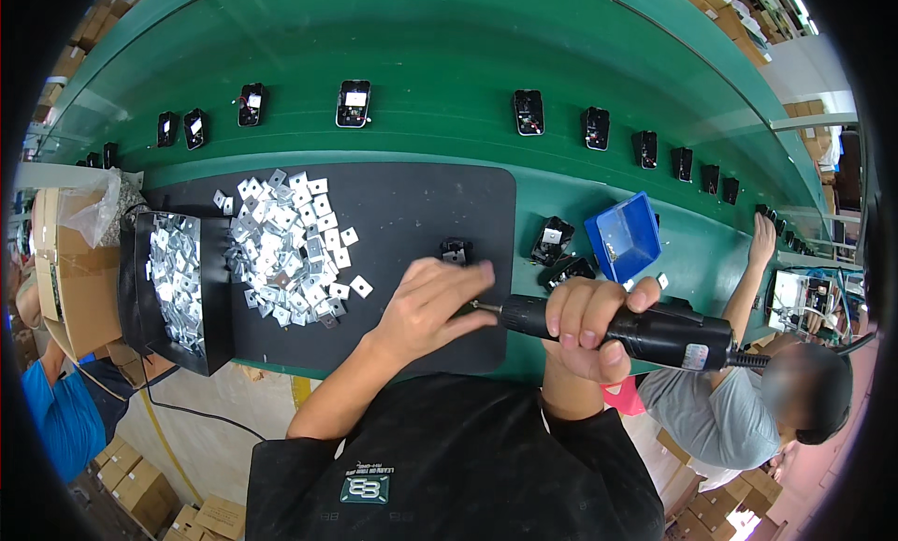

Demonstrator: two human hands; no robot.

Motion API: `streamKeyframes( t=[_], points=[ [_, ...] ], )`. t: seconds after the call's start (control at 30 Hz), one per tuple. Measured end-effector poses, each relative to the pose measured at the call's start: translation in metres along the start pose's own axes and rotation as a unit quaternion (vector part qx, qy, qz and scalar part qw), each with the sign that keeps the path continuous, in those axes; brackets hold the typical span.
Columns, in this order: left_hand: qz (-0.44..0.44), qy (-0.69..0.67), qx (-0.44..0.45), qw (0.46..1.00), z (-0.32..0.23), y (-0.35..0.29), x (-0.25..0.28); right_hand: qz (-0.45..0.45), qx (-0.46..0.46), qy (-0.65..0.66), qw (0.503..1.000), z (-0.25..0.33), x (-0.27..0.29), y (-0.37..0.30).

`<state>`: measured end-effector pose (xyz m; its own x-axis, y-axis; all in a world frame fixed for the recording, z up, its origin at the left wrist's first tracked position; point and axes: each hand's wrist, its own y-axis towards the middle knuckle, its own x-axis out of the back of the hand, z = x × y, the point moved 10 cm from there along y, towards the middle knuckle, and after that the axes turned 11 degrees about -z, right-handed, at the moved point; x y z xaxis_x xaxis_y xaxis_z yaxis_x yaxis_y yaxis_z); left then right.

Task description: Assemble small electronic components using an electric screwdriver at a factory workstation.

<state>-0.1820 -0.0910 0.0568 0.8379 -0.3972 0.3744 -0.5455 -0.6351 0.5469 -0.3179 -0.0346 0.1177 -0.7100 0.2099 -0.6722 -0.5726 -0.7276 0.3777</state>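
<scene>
My right hand (596, 324) is wrapped around a black electric screwdriver (669, 340), held level with its bit pointing left. My left hand (426, 307) is beside the bit, thumb and fingers apart around the tip. The fingers are slightly blurred, and I make out nothing between them. Just beyond them, a small black device housing (456, 251) lies on the black mat (402, 204), partly hidden by the left hand. More black housings (552, 240) with exposed insides sit to the right, next to a blue bin (625, 237) holding small parts.
A heap of square metal plates with holes (290, 246) covers the mat's left part. Beside it stands a black box of similar plates (176, 288). Open devices (354, 104) line the green belt (440, 120). A co-worker (720, 405) reaches toward it at right; another person (65, 405) is at left.
</scene>
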Motion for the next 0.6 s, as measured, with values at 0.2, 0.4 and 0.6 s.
streamKeyframes(
  t=[0.2, 0.4, 0.6],
  points=[
    [0.131, 0.132, 0.109, 0.977, 0.049, -0.016, -0.010, -0.050, -0.007, -0.071, 0.996, -0.023, 0.017, -0.008],
    [0.078, 0.099, 0.077, 0.989, 0.055, -0.016, -0.017, -0.046, 0.019, -0.092, 0.995, -0.046, 0.021, -0.007],
    [0.085, 0.099, 0.082, 0.988, 0.052, -0.010, -0.020, -0.046, 0.019, -0.088, 0.995, -0.055, 0.025, -0.004]
  ],
)
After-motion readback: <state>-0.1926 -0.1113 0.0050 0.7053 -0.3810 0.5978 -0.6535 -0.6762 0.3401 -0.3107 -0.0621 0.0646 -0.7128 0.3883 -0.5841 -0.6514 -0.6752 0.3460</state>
